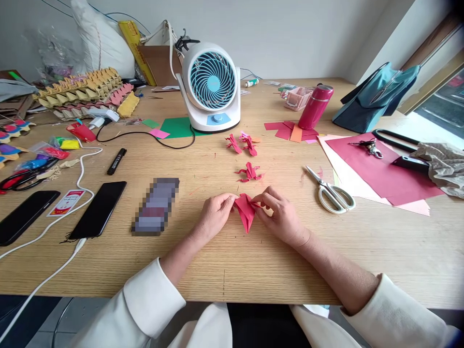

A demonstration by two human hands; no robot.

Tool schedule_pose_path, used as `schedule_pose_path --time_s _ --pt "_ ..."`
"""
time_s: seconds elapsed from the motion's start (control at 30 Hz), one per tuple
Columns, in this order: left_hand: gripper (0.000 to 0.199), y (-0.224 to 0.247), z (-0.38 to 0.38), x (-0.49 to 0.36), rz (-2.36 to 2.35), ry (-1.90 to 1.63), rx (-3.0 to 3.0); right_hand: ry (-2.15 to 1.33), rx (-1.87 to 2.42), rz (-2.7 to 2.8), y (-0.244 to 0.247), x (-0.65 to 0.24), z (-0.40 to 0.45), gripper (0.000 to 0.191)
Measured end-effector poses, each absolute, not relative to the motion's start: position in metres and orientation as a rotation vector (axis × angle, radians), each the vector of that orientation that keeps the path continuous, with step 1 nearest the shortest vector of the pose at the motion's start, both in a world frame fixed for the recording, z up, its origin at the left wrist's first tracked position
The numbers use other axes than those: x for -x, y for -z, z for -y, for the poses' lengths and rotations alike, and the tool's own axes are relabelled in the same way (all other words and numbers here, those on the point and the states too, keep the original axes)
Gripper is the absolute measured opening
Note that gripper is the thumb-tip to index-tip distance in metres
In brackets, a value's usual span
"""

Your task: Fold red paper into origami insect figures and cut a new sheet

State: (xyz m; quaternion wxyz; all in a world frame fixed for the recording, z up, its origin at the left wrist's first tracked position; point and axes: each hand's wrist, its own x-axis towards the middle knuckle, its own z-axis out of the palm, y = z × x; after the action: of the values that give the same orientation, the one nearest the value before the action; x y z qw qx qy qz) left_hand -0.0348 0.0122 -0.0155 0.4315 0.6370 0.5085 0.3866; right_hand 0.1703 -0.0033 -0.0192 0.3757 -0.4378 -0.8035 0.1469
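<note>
A folded piece of red paper [246,215] is held between both hands just above the wooden table, its pointed end toward me. My left hand [216,215] pinches its upper left corner between thumb and fingers. On the other side, my right hand [279,215] is closed on a small flap at the upper right edge. Directly beyond the paper sits a red origami frog [249,172] with thin folded legs. Two more red folded figures, a left one [234,143] and a right one [249,145], lie farther back.
White-handled scissors [335,195] lie to the right, beside red paper sheets [384,164] with keys on top. A white fan [212,79] stands behind, near a pink bottle [316,107]. Leftward are a black phone [98,210], a blurred-out phone [155,207], a marker [116,161] and white cables.
</note>
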Motion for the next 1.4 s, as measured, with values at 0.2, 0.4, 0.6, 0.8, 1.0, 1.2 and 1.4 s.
schedule_pose_path --time_s 0.2,0.4,0.6,0.8,1.0,1.2,1.4 --pt "0.045 0.015 -0.011 0.036 -1.135 -0.905 -1.863 -0.220 1.186 2.073 0.021 -0.172 0.001 0.010" --pt "0.047 0.014 -0.005 0.031 -1.054 -0.864 -2.101 -0.081 1.218 2.130 0.021 -0.172 0.001 0.010" --pt "0.018 0.023 -0.005 0.028 -1.080 -0.899 -2.202 -0.132 1.180 2.247 0.022 -0.167 0.005 0.009" --pt "0.020 0.033 -0.005 0.031 -1.071 -0.838 -2.253 -0.278 1.155 2.304 0.029 -0.167 0.010 0.009" --pt "0.019 0.038 -0.003 0.032 -1.081 -0.779 -2.322 -0.445 1.114 2.305 0.028 -0.173 0.008 0.009" --pt "0.015 0.033 -0.003 0.031 -1.060 -0.778 -2.397 -0.601 1.033 2.271 0.027 -0.179 0.004 0.012" --pt "0.007 0.027 -0.007 0.031 -1.018 -0.771 -2.375 -0.710 1.031 2.220 0.024 -0.182 0.001 0.009"
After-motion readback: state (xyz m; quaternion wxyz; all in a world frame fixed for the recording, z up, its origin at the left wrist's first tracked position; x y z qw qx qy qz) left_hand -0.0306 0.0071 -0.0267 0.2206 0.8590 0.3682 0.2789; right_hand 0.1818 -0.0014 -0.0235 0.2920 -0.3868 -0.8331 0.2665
